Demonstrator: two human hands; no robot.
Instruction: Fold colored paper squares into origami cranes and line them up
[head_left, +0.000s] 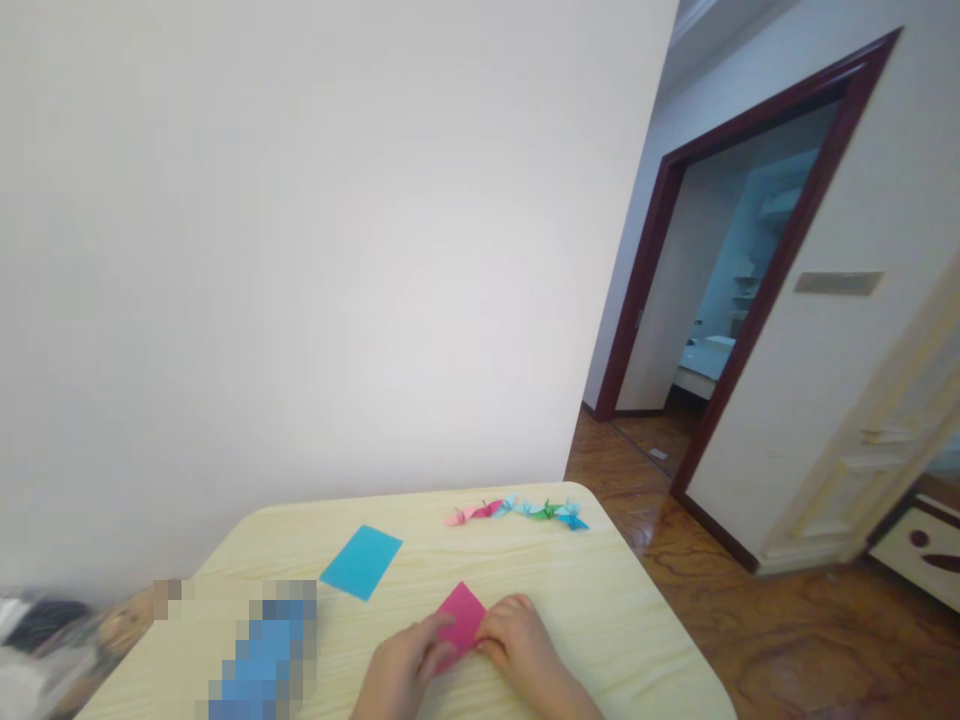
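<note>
My left hand point(401, 668) and my right hand point(521, 645) were curled, and my fingers held the pink paper point(461, 620) down on the table point(540, 565). The pink paper was between my hands, close to the table's near side. A blue paper point(361, 562) lay near my left hand, and a row of little paper cranes point(517, 512) sat by the far edge.

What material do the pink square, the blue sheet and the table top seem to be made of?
The pink square looks like thin matte paper: it lies flat, with no shine. The blue sheet looks the same. The table top seems wood or wood-look laminate: pale grain, soft sheen.
</note>
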